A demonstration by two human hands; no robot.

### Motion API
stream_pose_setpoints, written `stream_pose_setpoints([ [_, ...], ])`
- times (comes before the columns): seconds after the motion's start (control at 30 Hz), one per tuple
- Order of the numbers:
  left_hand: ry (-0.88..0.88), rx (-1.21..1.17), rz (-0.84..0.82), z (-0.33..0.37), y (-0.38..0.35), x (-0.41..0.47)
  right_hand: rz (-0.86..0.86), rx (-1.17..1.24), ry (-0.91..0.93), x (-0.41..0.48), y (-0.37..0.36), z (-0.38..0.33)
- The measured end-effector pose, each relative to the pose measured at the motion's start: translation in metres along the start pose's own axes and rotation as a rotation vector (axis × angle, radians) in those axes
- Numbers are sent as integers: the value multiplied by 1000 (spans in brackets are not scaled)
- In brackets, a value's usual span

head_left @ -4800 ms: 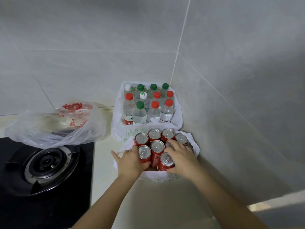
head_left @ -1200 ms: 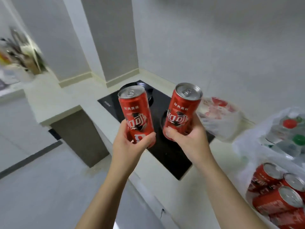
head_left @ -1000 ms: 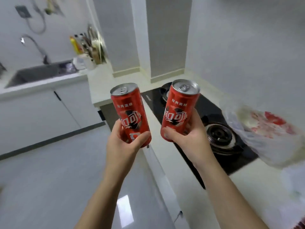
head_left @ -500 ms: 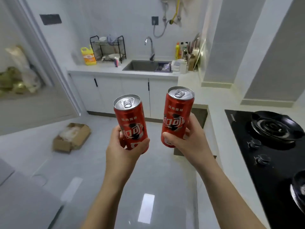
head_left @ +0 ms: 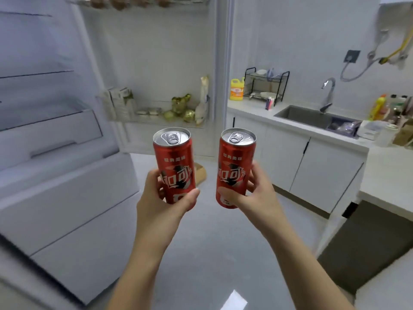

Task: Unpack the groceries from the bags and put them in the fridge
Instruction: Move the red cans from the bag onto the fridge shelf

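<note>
Two bare hands each hold an upright red soda can by its lower half. Fingers of the left hand [head_left: 164, 203] curl round the left can [head_left: 173, 163]; the right hand [head_left: 257, 194] grips the right can [head_left: 234, 167], thumb across its front. Both cans stand apart, side by side. Beyond and left of the left hand stands an open fridge [head_left: 67, 130], its door shelf [head_left: 161, 118] holding packages. Beyond the right hand, a sink [head_left: 312, 117].

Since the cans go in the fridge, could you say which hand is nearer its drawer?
Left. The left hand, holding a can, is right of the fridge drawer; the right hand, holding the other can, is farther right.
</note>
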State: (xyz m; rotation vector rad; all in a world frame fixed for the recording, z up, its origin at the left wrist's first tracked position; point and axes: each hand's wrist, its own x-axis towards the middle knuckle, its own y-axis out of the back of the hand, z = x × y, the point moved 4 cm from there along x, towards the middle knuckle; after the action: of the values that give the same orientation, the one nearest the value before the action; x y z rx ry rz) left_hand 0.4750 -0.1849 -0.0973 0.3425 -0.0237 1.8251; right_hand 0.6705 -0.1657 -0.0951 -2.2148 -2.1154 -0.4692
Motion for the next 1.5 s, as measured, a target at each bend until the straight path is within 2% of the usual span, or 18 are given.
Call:
stream_pose_setpoints([
  [0.23,18,50,330,20,36,-6,-309,83,117,46,-52,-12],
  [0.47,19,226,674,39,51,-36,-627,170,250,64,-86,-37],
  [0.67,-36,348,828,68,69,-54,-713,248,331,56,-105,-64],
  [0.87,-87,383,862,87,79,-55,-723,303,342,57,-114,-86],
  [1.5,-72,409,938,67,92,-15,-751,288,334,100,-143,-80],
])
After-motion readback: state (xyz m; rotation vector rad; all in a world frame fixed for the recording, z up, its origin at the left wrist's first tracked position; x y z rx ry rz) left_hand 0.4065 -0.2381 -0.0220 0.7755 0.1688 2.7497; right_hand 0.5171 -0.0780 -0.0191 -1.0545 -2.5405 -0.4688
